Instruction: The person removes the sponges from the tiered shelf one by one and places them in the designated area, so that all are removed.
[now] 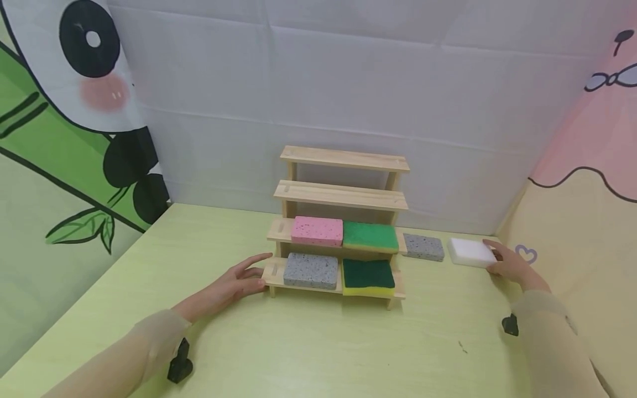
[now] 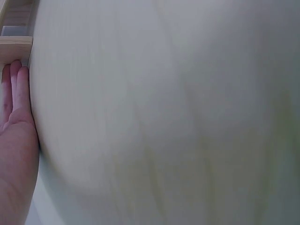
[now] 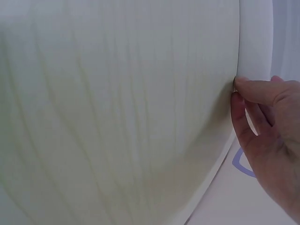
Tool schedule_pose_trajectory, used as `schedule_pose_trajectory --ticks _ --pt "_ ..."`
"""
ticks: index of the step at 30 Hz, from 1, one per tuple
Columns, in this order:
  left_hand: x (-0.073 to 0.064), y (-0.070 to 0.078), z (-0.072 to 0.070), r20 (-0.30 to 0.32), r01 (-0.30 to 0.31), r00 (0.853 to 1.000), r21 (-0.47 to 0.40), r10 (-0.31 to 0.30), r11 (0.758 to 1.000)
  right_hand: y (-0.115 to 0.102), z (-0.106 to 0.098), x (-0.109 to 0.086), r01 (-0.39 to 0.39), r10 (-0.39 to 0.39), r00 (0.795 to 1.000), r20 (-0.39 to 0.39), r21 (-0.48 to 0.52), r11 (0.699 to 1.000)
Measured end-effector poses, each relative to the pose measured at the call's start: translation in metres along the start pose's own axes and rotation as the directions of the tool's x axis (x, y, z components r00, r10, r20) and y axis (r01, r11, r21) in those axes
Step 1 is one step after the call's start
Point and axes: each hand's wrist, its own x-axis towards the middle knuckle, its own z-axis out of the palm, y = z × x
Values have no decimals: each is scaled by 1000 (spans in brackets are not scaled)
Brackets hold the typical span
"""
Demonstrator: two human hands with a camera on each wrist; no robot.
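Observation:
At the far right of the head view, my right hand holds a white sponge by its right end. The right wrist view shows the thumb and fingers at the edge of this sponge. My left hand is at the left end of the lowest step of a wooden tiered rack. Its fingers reach out straight, fingertips right at the step's end. A grey speckled sponge lies on the table between the rack and the white sponge.
On the rack's third step sit a pink sponge and a green scouring sponge. The lowest step bears another grey sponge and a dark green and yellow sponge. A white cloth wall stands behind the table.

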Motion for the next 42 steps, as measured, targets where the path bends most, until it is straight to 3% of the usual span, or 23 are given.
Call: schedule_pose_trajectory --ticks 16,22,28,33,42 --pt "0 2 0 2 1 1000 -11 -1 1000 -12 2 -9 -80 80 996 -40 -13 997" --pt "-1 2 -1 -1 11 1000 -4 -11 1000 -20 0 -6 -42 38 995 -92 -42 998" --pt "-1 1 -1 -7 16 1000 2 -16 1000 -41 -3 0 6 -15 988 -155 -58 998" --pt "-2 1 -1 -9 20 1000 7 -20 1000 -63 -4 9 46 -61 967 -245 -69 997" --pt "0 0 -1 -4 10 1000 4 -10 1000 -112 -4 19 167 -171 900 -401 -45 985"
